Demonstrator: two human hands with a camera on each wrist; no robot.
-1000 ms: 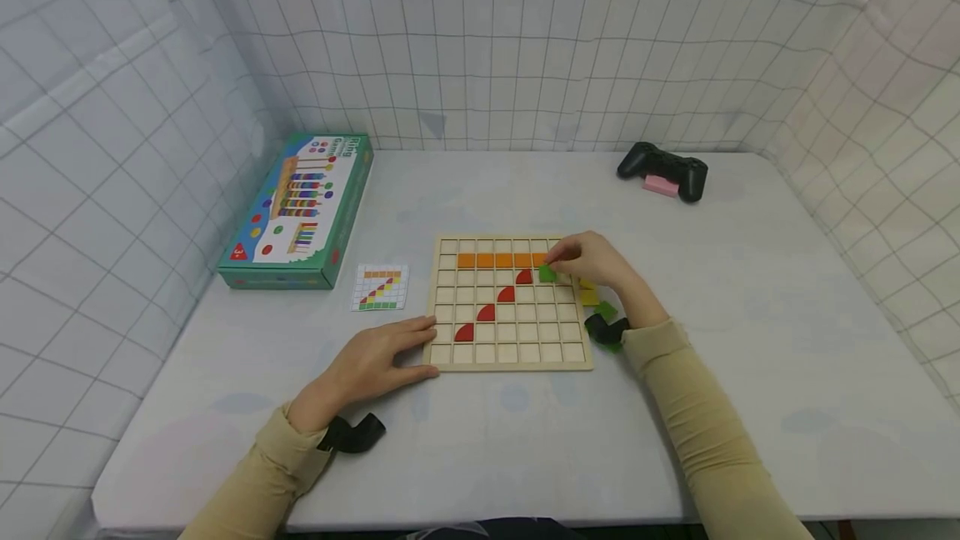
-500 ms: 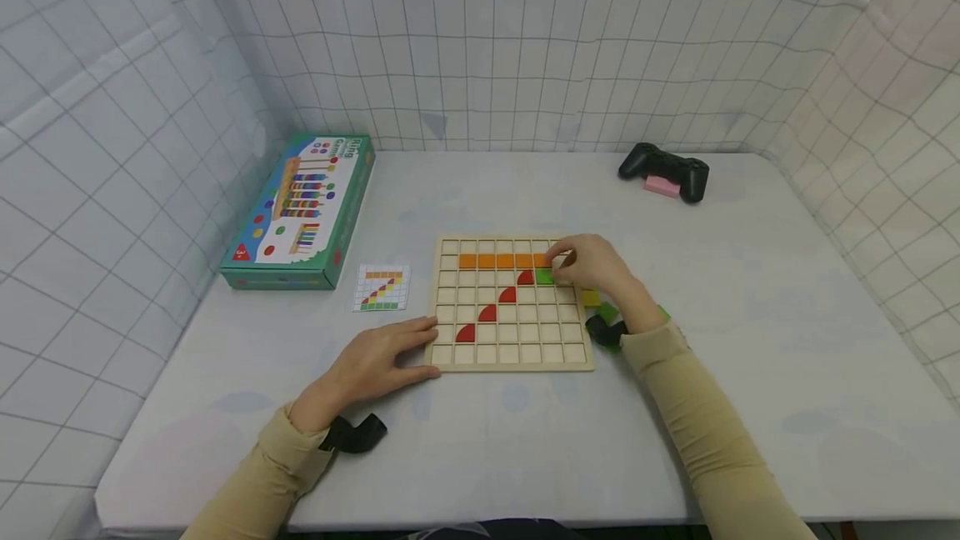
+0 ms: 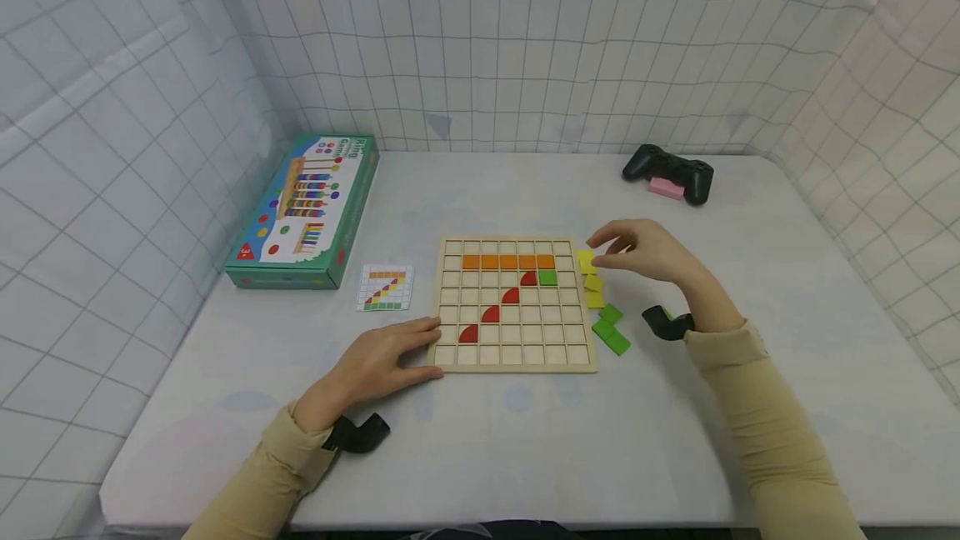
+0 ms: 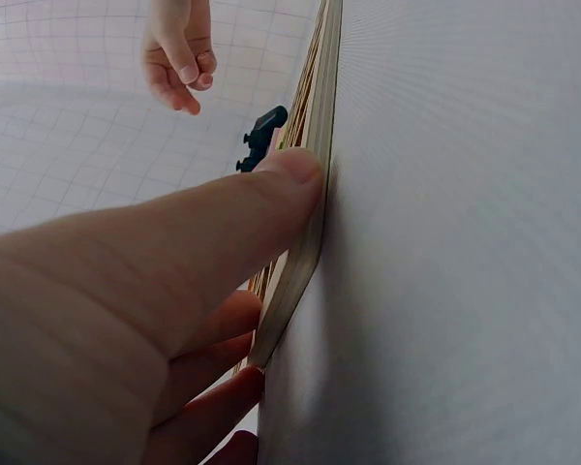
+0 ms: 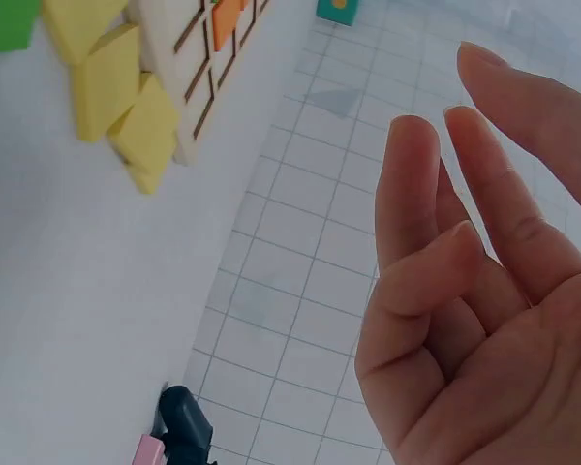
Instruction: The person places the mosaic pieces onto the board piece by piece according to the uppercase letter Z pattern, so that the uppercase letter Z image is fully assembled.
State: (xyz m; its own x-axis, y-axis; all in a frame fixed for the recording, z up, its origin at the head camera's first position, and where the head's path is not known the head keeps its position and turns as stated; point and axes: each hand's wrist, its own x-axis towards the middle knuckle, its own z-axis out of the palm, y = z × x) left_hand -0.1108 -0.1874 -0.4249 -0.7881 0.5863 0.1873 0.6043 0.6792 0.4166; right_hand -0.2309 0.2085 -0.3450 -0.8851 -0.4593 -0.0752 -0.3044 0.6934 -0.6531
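Observation:
My left hand [image 3: 371,365] rests with straight fingers and thumb at the near left corner of a wooden grid board [image 3: 517,369]; its thumb [image 4: 292,167] touches the board's edge. A row of orange square tiles [image 3: 508,262] lies near the board's far side. Red quarter-circle tiles [image 3: 491,314] form a diagonal, and one green square tile [image 3: 547,277] lies below the last orange one. My right hand [image 3: 648,252] is raised off the board's right side, fingers apart and empty. Near its fingertips are several loose yellow tiles [image 5: 107,82], with green tiles [image 3: 617,343] closer to me.
A pattern card [image 3: 385,287] lies left of the board, showing a similar coloured pattern. Behind it is a green game box [image 3: 307,207]. At the back right, a black game controller [image 3: 667,172] sits over a pink block [image 3: 665,187]. Gridded cloth walls enclose the table.
My right hand has set the green tile into a board square, let it go, and moved right and up off the board. The left hand has stayed at the corner.

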